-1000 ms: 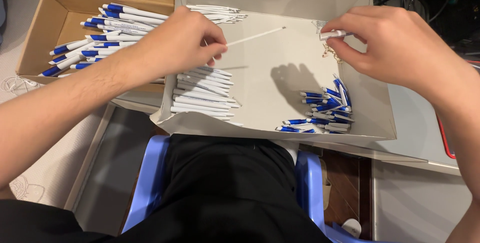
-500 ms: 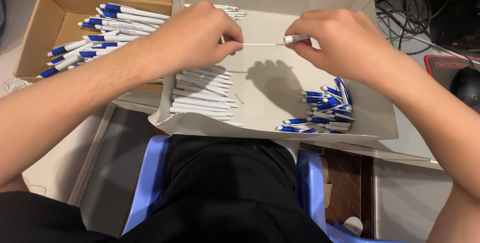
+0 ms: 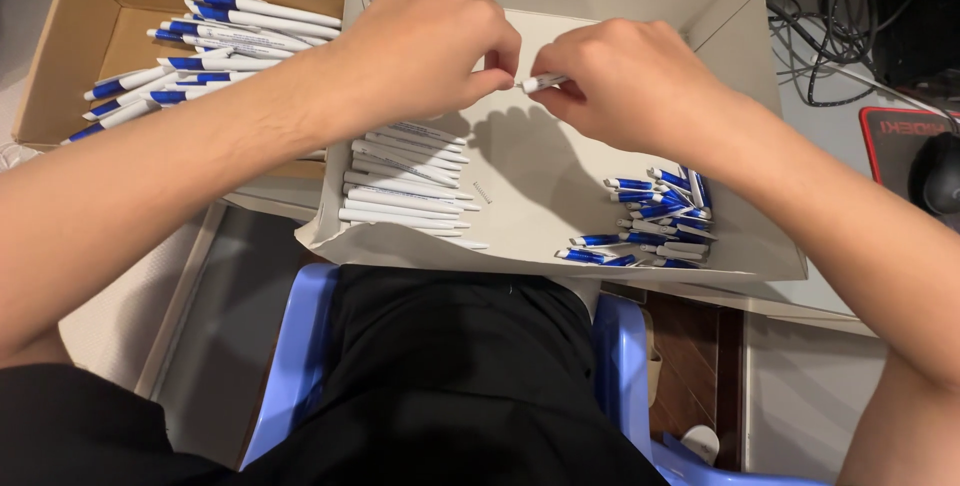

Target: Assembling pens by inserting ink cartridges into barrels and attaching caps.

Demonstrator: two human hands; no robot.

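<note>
- A short white pen part (image 3: pixel 541 81) is pinched between the two hands, above the middle of a shallow white cardboard tray (image 3: pixel 740 56).
- The left hand (image 3: pixel 425 46) is curled over, and its fingers (image 3: pixel 490 81) are closed together at the left end of the white piece.
- The right hand (image 3: pixel 625 81) is closed too; the right end of the piece is clamped in its fingers (image 3: pixel 580 96), so that only a short stretch is left showing between the hands.
- How much of the piece is hidden inside each hand cannot be told.
- Below the left hand, a row of plain white pen barrels (image 3: pixel 400 181) is laid side by side on the tray floor.
- One small loose white bit (image 3: pixel 482 192) is seen just beside that row.
- In the tray's near right corner, a heap of blue-and-white pen halves (image 3: pixel 650 226) is piled.
- To the left, a brown cardboard box (image 3: pixel 60 56) is filled with whole blue-and-white pens (image 3: pixel 200 41).
- A blue plastic chair (image 3: pixel 300 356) is seen under the person's dark-clothed lap.
- On the grey counter (image 3: pixel 830 126) at the right, black cables (image 3: pixel 830 16) are tangled.
</note>
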